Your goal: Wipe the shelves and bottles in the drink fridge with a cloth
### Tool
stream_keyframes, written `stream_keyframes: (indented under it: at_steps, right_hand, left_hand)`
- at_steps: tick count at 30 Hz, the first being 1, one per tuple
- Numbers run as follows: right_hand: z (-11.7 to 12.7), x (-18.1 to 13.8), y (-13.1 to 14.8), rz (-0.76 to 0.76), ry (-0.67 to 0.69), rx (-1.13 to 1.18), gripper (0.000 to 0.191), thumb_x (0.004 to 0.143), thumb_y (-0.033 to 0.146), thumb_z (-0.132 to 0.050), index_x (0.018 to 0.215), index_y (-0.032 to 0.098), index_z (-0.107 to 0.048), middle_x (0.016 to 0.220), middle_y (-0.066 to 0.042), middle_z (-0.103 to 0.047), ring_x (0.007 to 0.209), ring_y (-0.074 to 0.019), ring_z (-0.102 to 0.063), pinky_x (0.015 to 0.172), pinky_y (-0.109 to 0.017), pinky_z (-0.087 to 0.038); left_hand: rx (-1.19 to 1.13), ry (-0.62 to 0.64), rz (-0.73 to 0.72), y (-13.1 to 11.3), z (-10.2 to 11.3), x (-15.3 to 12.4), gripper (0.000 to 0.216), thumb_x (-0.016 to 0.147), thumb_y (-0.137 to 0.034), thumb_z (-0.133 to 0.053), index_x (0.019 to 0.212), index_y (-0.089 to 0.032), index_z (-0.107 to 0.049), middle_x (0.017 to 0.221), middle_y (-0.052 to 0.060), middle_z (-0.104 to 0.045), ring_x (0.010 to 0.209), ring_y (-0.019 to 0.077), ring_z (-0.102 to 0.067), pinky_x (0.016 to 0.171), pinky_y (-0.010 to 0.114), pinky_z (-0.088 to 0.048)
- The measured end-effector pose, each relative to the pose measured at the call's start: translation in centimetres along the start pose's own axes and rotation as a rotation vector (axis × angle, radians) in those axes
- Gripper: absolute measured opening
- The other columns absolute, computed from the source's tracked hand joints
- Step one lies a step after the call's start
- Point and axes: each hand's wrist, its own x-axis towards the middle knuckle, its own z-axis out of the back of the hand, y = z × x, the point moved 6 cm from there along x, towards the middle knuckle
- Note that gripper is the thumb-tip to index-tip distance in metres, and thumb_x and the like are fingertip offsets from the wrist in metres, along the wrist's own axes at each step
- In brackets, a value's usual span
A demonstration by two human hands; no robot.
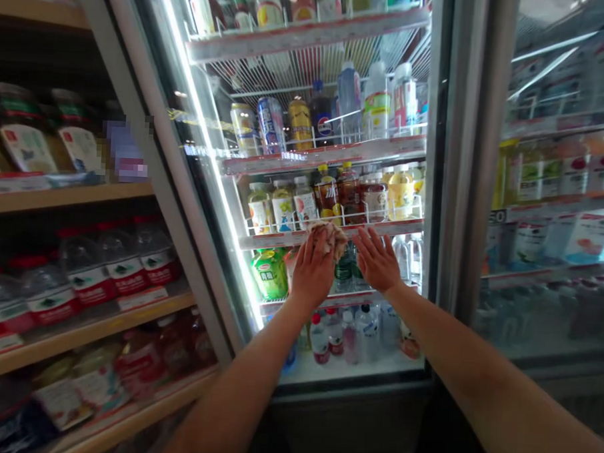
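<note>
A crumpled pale cloth (334, 238) is under the fingers of my left hand (314, 267), which holds it against the front of a lit drinks cooler (295, 380). My right hand (378, 260) is just to the right of the cloth, fingers stretched out and holding nothing. It appears to lie flat on the cooler's glass door, where small light reflections show. Behind my hands runs a shelf edge (261, 240) with bottled drinks above it. A large green bottle (270, 275) stands left of my left hand, inside the cooler.
Shelves of red-capped bottles (87, 270) stand close on the left. A metal door frame (478, 161) runs down the right side, with another drinks cooler (555, 264) beyond it. Cans (271, 125) and small bottles (320, 337) fill other shelves inside the middle cooler.
</note>
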Motion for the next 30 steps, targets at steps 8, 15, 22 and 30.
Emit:
stream_keyframes:
  at_steps: [8, 15, 22, 30]
  right_hand:
    - [0.0, -0.1, 0.1, 0.008, -0.006, 0.005, 0.066, 0.1, 0.022, -0.046, 0.162, 0.021, -0.022, 0.157, -0.01, -0.047, 0.15, -0.0252, -0.036, 0.125, -0.049, -0.018]
    - [0.2, 0.0, 0.5, 0.003, -0.029, 0.024, 0.066, 0.1, 0.019, -0.045, 0.162, 0.02, -0.023, 0.156, -0.01, -0.048, 0.15, -0.026, -0.036, 0.125, -0.049, -0.02]
    - [0.2, -0.2, 1.0, -0.037, -0.047, 0.037, 0.068, 0.1, 0.018, -0.045, 0.163, 0.02, -0.02, 0.156, -0.01, -0.049, 0.15, -0.0264, -0.036, 0.124, -0.05, -0.021]
    - [0.0, -0.4, 1.0, -0.052, -0.038, 0.042, 0.07, 0.1, 0.017, -0.045, 0.163, 0.022, -0.016, 0.156, -0.009, -0.049, 0.15, -0.0273, -0.037, 0.123, -0.051, -0.023]
  left_hand:
    - [0.029, -0.049, 0.066, -0.1, 0.3, -0.3, 0.065, 0.094, -0.021, -0.057, 0.155, -0.018, -0.037, 0.166, 0.013, -0.028, 0.157, 0.0333, -0.015, 0.123, 0.053, -0.033]
    - [0.057, -0.073, 0.037, 0.9, 1.1, 0.0, 0.067, 0.093, -0.019, -0.056, 0.157, -0.02, -0.035, 0.166, 0.011, -0.031, 0.155, 0.0315, -0.023, 0.122, 0.05, -0.035]
    - [0.034, -0.056, 0.091, 1.1, 1.5, -0.7, 0.075, 0.092, -0.019, -0.058, 0.16, -0.019, -0.027, 0.166, 0.014, -0.028, 0.156, 0.0332, -0.021, 0.121, 0.051, -0.037]
    - [0.033, -0.082, 0.124, 1.6, 1.6, -0.2, 0.067, 0.093, -0.018, -0.056, 0.157, -0.02, -0.035, 0.167, 0.013, -0.028, 0.156, 0.032, -0.021, 0.12, 0.052, -0.037]
